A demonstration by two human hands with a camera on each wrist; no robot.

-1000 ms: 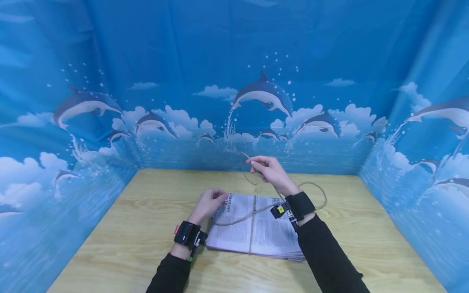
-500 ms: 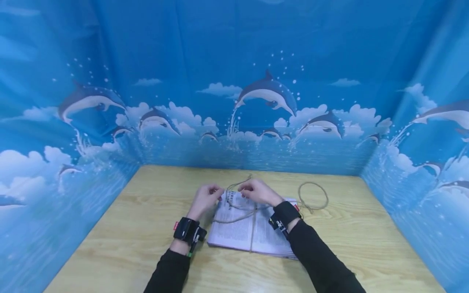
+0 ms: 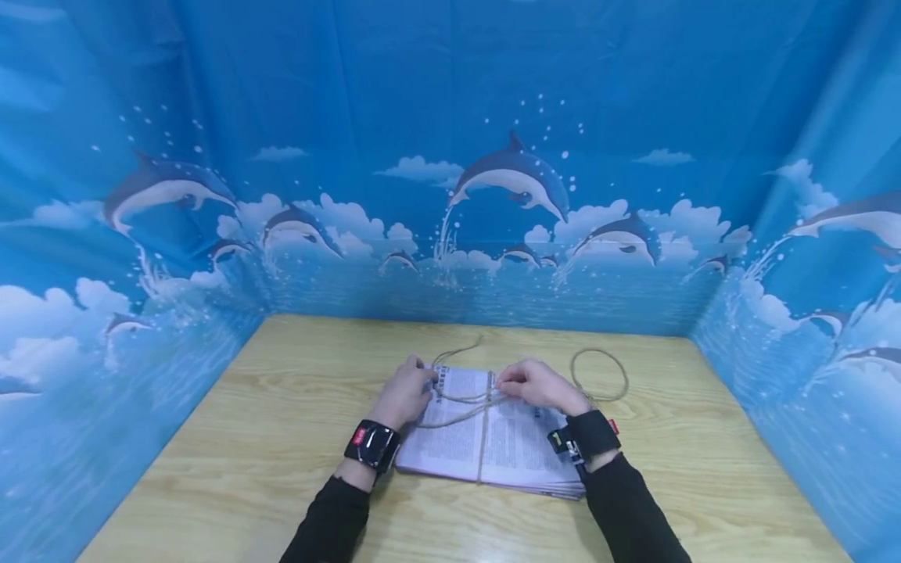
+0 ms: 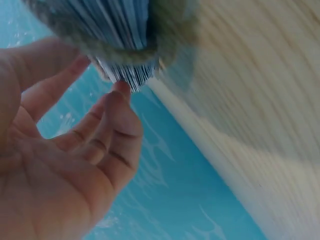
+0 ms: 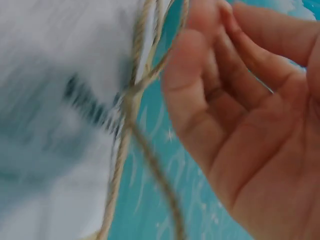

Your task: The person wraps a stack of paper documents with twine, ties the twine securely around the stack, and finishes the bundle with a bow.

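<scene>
A stack of newspapers [image 3: 450, 450] lies flat on the table, with brown twine [image 3: 482, 446] running front to back over its middle. Another stretch of twine crosses it sideways and meets the first near the far middle. My left hand [image 3: 404, 393] rests at the stack's far left corner; in the left wrist view its fingertips [image 4: 121, 90] touch the layered paper edges beside a twine loop [image 4: 117, 52]. My right hand [image 3: 540, 385] is over the far right part, pinching the twine between thumb and fingers; in the right wrist view the strand [image 5: 159, 67] leads up to its fingertips.
A loose loop of twine [image 3: 625, 375] lies on the wooden table [image 3: 281, 407] right of the stack. One free end [image 3: 464, 348] sticks out behind it. Blue dolphin-print curtains [image 3: 394, 289] wall the table at the back and sides.
My right hand has come down from behind the stack, drawing the twine rightward near the middle crossing. My left hand has settled onto the stack's left corner.
</scene>
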